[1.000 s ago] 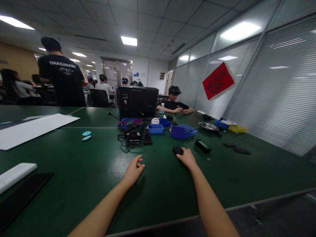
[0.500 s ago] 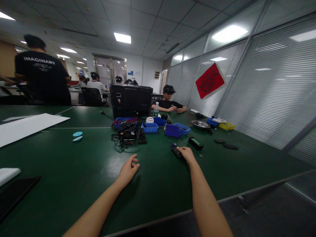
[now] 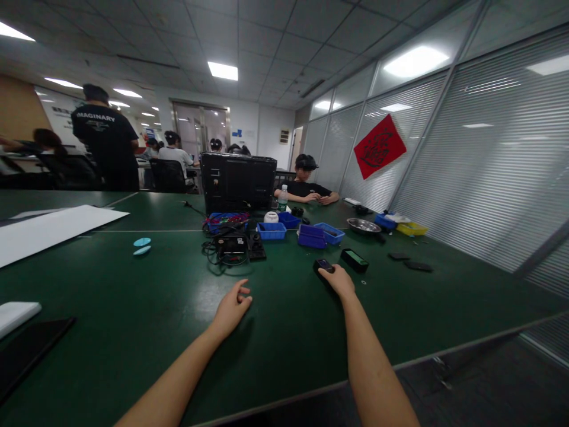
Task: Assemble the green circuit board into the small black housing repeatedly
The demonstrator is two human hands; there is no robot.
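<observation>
My right hand (image 3: 342, 281) grips a small black box-shaped device (image 3: 323, 265) from its near side, fingers partly hidden behind it. A dark panel shows on the device's top; its exact kind is too small to make out. Just right of it lies a black box with a green inside or top (image 3: 355, 260). A small pale ring (image 3: 363, 282) rests beside my right wrist. My left hand (image 3: 233, 307) hovers over or rests on the green table (image 3: 284, 338), fingers apart and slightly curled, holding nothing. Nearest beyond it is a black unit with tangled cables (image 3: 231, 244).
Blue bins (image 3: 272, 230), a purple bin (image 3: 312, 236), a metal bowl (image 3: 363, 226) and a monitor (image 3: 240, 181) stand farther back. Flat dark pieces (image 3: 418, 267) lie right. Two light-blue pieces (image 3: 142, 242) and a white sheet (image 3: 57, 228) lie left. A person (image 3: 306, 188) sits opposite.
The black device has turned in my right hand and moved slightly right, showing a different face. My left hand has hardly moved. A standing person in the background has shifted right.
</observation>
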